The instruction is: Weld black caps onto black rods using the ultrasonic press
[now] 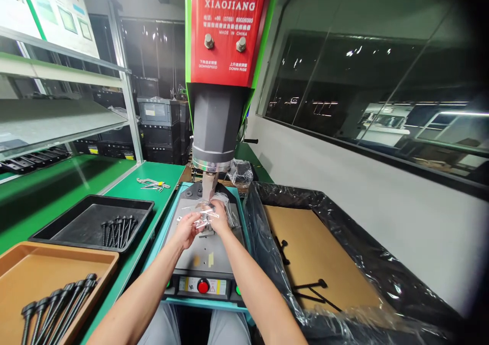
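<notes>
Just below the frame's middle, the left hand (189, 229) and right hand (219, 217) pinch clear plastic film (208, 214) by the metal tip (209, 186) of the XIAOJIANG machine (225, 34), so going slowly and gently seems best.

Reflected glare on window (355, 80), blackened right corners

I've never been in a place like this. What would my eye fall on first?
Probably the bright red panel marked XIAOJIANG, at the top centre. Below it, under the grey machine head, the left hand and right hand hold crinkled clear plastic. Then the orange-brown tray at lower left, with black rods lying in it.
</notes>
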Tool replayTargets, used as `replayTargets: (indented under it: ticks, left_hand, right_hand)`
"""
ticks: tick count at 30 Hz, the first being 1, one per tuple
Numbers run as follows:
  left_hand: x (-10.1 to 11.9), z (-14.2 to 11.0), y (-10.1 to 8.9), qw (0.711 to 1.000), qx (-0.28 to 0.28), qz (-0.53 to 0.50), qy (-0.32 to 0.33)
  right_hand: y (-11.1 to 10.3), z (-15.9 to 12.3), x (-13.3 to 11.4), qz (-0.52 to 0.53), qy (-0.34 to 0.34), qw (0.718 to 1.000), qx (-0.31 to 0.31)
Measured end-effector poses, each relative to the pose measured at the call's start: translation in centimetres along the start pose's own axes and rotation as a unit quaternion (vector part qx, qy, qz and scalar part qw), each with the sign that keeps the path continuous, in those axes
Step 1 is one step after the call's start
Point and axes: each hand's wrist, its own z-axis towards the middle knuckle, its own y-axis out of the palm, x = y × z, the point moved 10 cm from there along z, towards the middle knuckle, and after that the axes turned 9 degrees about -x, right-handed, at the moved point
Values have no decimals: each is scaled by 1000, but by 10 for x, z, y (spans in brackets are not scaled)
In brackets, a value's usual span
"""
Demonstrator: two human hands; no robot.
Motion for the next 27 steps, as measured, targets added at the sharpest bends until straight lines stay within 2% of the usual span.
replayTargets:
  ticks: [5, 8, 11, 14, 17, 20, 22, 24, 27]
  left_hand:
    - [-3, 1, -2, 1000, 0, 12, 5]
    - [-11, 0, -9, 1000, 8, 25, 0]
    - [-21, -4, -21, 999, 18, 46, -14]
    - [-26, -12, -32, 997, 18, 69, -33]
    - [-25, -25, -45, 995, 21, 90, -48]
    - [-21, -48, -65, 990, 67, 116, -43]
    - [-15, -71, -75, 982, 99, 161, -14]
    - [-16, -94, -69, 974, 64, 219, -4]
    - [-31, -126, -39, 956, -68, 285, -29]
  right_hand:
    - [2, -57, 15, 51, 28, 998, 12]
    - [13, -92, 22, 89, 54, 994, -39]
    - [20, -117, 16, 133, 69, 985, -91]
    - [16, -129, 2, 149, 89, 979, -109]
    - [9, -132, -15, 132, 80, 982, -108]
    - [7, -135, -31, 146, 63, 981, -111]
    - [12, -138, -35, 205, 70, 969, -119]
    - [20, -142, -35, 282, 90, 948, -119]
    - [40, -148, -33, 356, 130, 918, -115]
